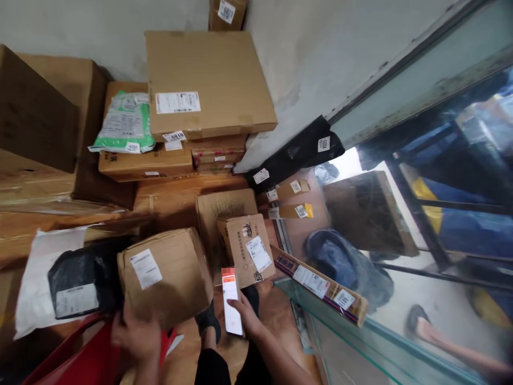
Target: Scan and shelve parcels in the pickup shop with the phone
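Note:
My left hand point(134, 337) grips the bottom edge of a brown cardboard box point(166, 275) with a white label, holding it up above a red bin point(76, 358). My right hand point(246, 315) is wrapped round a phone point(231, 302) with a lit screen, held upright just right of that box. A smaller labelled carton point(248, 248) lies right behind the phone. My feet in dark socks point(208, 321) show below on the wooden floor.
Stacked cartons point(208, 80) and a green mailer point(124, 123) lean at the back wall. A black bagged parcel point(80, 280) lies left. A long narrow box point(320, 283) rests on a glass edge at right, near black parcels point(294, 152). Another person's foot point(420, 323) shows beyond the glass.

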A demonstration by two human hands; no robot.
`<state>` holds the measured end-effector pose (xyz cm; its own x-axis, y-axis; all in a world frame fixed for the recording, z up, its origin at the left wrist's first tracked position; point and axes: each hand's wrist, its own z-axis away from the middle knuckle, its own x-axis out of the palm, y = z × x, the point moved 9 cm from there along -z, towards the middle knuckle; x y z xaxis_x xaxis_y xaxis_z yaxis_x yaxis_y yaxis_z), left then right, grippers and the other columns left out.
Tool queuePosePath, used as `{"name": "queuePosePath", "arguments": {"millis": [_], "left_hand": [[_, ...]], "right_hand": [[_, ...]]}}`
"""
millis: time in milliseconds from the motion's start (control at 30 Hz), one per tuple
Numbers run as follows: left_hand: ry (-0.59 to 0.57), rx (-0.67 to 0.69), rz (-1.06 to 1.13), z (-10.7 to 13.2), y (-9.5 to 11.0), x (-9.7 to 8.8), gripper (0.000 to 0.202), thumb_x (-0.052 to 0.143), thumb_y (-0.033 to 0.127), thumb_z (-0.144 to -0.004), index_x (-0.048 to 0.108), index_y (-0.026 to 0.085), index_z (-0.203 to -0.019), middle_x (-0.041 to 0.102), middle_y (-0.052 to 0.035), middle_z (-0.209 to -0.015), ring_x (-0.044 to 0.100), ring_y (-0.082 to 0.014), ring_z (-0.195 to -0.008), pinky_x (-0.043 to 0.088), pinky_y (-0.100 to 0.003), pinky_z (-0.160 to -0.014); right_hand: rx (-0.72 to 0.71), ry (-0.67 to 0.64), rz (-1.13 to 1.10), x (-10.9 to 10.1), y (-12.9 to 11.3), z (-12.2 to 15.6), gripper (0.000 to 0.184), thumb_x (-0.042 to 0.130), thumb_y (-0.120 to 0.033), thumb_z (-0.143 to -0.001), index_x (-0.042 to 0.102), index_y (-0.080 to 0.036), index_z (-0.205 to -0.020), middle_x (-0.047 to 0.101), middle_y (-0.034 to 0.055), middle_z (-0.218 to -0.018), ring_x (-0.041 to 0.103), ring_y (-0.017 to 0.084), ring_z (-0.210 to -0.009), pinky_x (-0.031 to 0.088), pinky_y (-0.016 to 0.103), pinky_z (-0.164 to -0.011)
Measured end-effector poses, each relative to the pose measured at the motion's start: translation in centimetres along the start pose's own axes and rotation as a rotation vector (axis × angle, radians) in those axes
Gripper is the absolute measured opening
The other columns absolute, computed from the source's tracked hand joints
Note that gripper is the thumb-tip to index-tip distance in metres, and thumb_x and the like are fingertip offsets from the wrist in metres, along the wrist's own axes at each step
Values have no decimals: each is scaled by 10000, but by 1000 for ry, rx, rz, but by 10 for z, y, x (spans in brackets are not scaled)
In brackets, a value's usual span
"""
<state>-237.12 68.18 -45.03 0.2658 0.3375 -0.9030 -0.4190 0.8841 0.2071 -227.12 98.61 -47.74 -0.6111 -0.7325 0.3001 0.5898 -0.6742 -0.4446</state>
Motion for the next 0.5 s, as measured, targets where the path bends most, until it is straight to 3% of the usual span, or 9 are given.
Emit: {"name": "queuePosePath", "arguments": {"millis": [33, 100, 133, 167, 233, 300, 367, 500], "left_hand": [[30, 46, 26, 14, 30, 10, 697, 413, 447, -881, 246, 123, -1476, 467, -228, -1360, 373, -378, -1352, 337, -591, -1081], [-70, 425, 274, 62, 120, 40, 559, 430, 382, -904, 383, 143, -1406, 484, -195, -1323, 428, -317, -1306, 385, -495, -1082], [-127, 539, 328, 88, 157, 57, 530, 441, 356, -911, 405, 136, -1392, 459, -201, -1332, 423, -305, -1305, 400, -469, -1076], [-141, 584, 333, 111, 186, 71, 539, 475, 330, -901, 407, 114, -1390, 407, -222, -1362, 406, -312, -1313, 413, -462, -1064], [-192, 648, 218, 145, 230, 103, 606, 578, 258, -842, 413, 133, -1412, 325, -225, -1438, 337, -370, -1352, 354, -546, -1092], [-252, 740, 71, 163, 259, 133, 600, 590, 141, -817, 466, 200, -1402, 344, -193, -1464, 314, -396, -1365, 278, -626, -1108], [-306, 857, -33, 166, 274, 155, 550, 529, 64, -842, 543, 283, -1346, 432, -146, -1438, 356, -373, -1352, 259, -654, -1106], [-297, 1070, -134, 149, 279, 163, 543, 513, 82, -882, 558, 418, -1306, 533, -65, -1373, 469, -291, -1272, 332, -584, -1104]], "right_hand": [[-11, 16, -9, -20, -7, 12, 534, 817, -390, -623, 633, -192, -1084, 741, 48, -829, 682, 240, -663, 523, 339, -603], [-18, 36, -43, -56, -25, 33, 644, 762, -537, -692, 589, -186, -1204, 751, 91, -891, 698, 263, -715, 532, 373, -651], [-12, 34, -82, -71, -36, 40, 694, 702, -616, -728, 570, -170, -1244, 754, 120, -912, 706, 278, -740, 535, 392, -677], [-15, 51, -130, -87, -47, 44, 738, 652, -677, -739, 568, -153, -1253, 754, 141, -927, 711, 288, -764, 537, 404, -702], [-44, 104, -209, -115, -71, 43, 786, 635, -728, -715, 588, -139, -1232, 752, 158, -962, 716, 300, -825, 541, 413, -763], [-90, 170, -241, -140, -90, 31, 777, 658, -722, -696, 608, -133, -1202, 755, 148, -950, 717, 295, -841, 548, 397, -775], [-124, 225, -243, -160, -100, 13, 720, 657, -683, -727, 605, -132, -1188, 756, 127, -897, 721, 275, -774, 560, 372, -714], [-178, 291, -240, -182, -93, -21, 569, 692, -536, -771, 558, -181, -1194, 739, 52, -877, 694, 214, -637, 559, 327, -592]]}}
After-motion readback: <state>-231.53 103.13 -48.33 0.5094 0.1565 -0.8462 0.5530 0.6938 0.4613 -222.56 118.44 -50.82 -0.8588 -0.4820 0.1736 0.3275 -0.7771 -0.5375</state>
